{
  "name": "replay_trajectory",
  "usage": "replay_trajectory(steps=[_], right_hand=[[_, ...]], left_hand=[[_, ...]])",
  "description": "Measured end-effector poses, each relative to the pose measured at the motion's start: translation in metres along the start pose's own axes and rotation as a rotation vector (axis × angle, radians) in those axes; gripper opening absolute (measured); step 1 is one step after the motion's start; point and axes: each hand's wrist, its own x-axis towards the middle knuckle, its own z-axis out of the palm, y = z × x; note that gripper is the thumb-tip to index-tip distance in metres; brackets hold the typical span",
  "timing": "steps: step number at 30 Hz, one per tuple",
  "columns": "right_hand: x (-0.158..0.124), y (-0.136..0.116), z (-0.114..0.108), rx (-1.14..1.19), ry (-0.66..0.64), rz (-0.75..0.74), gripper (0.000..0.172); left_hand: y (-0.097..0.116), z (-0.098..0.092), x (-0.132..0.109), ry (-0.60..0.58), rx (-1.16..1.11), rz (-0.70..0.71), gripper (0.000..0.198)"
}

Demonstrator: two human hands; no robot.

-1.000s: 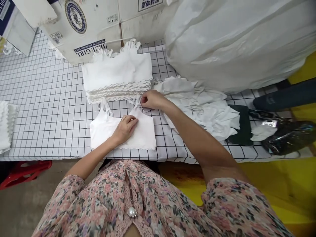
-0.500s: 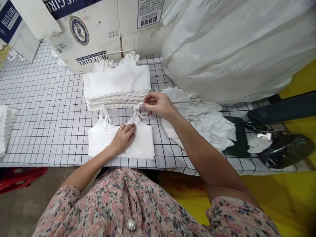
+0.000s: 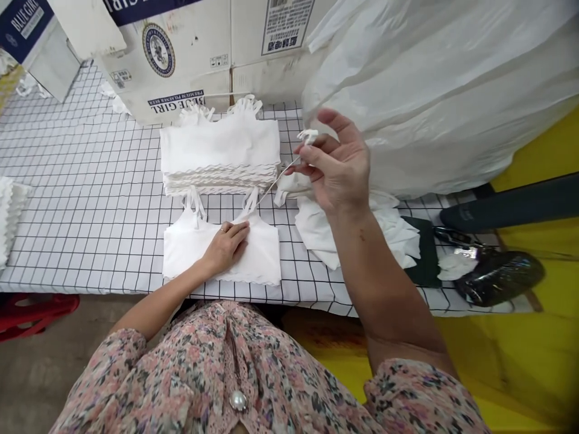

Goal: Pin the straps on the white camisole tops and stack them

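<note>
A white strappy crop top [image 3: 262, 253] lies flat at the table's front edge. My left hand [image 3: 225, 246] rests on it with fingers laid flat, just below the right strap. Up to the right, my right hand [image 3: 339, 160] pinches a thin white cord [image 3: 275, 181], with a small bunched bit of it at the fingertips. The cord runs taut from the base of that strap to my fingers. Behind the top stands a neat stack of similar white tops [image 3: 221, 147], straps pointing away from me.
White cartons [image 3: 190, 60] stand along the back, beside a big white plastic bag [image 3: 434, 90]. Crumpled white garments [image 3: 316, 232] lie to the right, near a dark plastic-wrapped bundle [image 3: 502, 277]. More scalloped white fabric [image 3: 11, 217] sits at the far left of the checked tablecloth [image 3: 90, 199].
My right hand has moved up and to the right from the strap, drawing the cord out straight. My left hand stays on the top.
</note>
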Motion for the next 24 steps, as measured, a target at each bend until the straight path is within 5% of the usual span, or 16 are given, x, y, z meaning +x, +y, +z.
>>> replay_trajectory(steps=[3,9,12,15,19,24], right_hand=[[-0.023,0.008,0.004,-0.02,-0.002,-0.061,0.04],[-0.089,0.018,0.018,-0.3,-0.092,-0.355,0.007],[-0.122,0.02,0.017,-0.511,-0.18,-0.526,0.019],[-0.14,0.021,0.011,-0.7,-0.15,-0.59,0.024],[-0.137,0.025,0.006,-0.681,0.002,-0.219,0.015],[-0.125,0.029,0.006,-0.356,-0.332,0.416,0.045]], left_hand=[[0.01,-0.006,0.006,0.036,-0.323,-0.178,0.031],[0.044,-0.022,0.05,-0.073,-1.489,-0.775,0.045],[0.051,-0.022,0.067,-0.068,-1.655,-0.933,0.033],[0.051,-0.018,0.069,-0.002,-1.624,-0.93,0.016],[0.046,-0.014,0.066,-0.044,-1.621,-0.869,0.016],[0.031,-0.006,0.073,-0.077,-1.481,-0.843,0.016]])
